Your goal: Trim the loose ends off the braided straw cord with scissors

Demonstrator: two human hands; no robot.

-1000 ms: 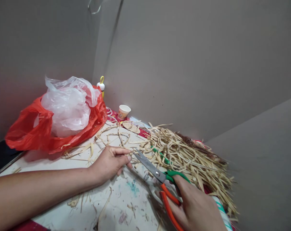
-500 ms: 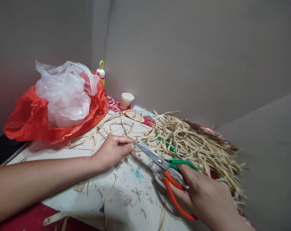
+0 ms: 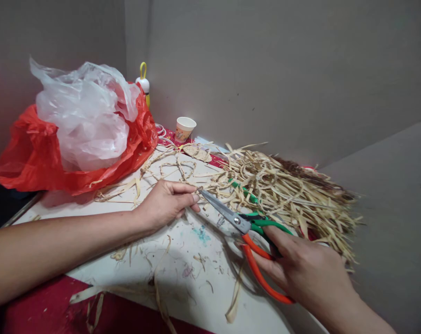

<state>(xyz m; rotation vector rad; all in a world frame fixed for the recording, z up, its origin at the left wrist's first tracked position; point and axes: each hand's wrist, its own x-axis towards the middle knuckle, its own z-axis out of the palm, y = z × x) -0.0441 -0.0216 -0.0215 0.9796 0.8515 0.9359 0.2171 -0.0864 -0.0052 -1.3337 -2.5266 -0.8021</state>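
My left hand (image 3: 171,202) is closed in a pinch at the middle of the table, thumb against fingers. A thin piece of straw cord seems to be between the fingertips, mostly hidden. My right hand (image 3: 297,260) grips a pair of scissors (image 3: 222,211) with one green and one orange handle. Its grey blades look nearly closed, and their tip points at the left fingertips. Just behind the left hand lies a loop of twisted straw cord (image 3: 178,163). Beside the scissors is a large pile of dry straw strips (image 3: 301,190), with a green-handled tool (image 3: 243,191) partly under it.
A red plastic bag (image 3: 32,148) with a crumpled clear bag (image 3: 88,120) on it stands at the left. Behind are a paper cup (image 3: 184,130) and a white-and-yellow bottle (image 3: 143,86). Straw scraps litter the white tabletop (image 3: 126,273); grey walls (image 3: 283,69) close off the back.
The view has tilted down slightly, so most things sit higher in the picture. Both hands keep the same hold, with the scissor tip still at the left fingertips.
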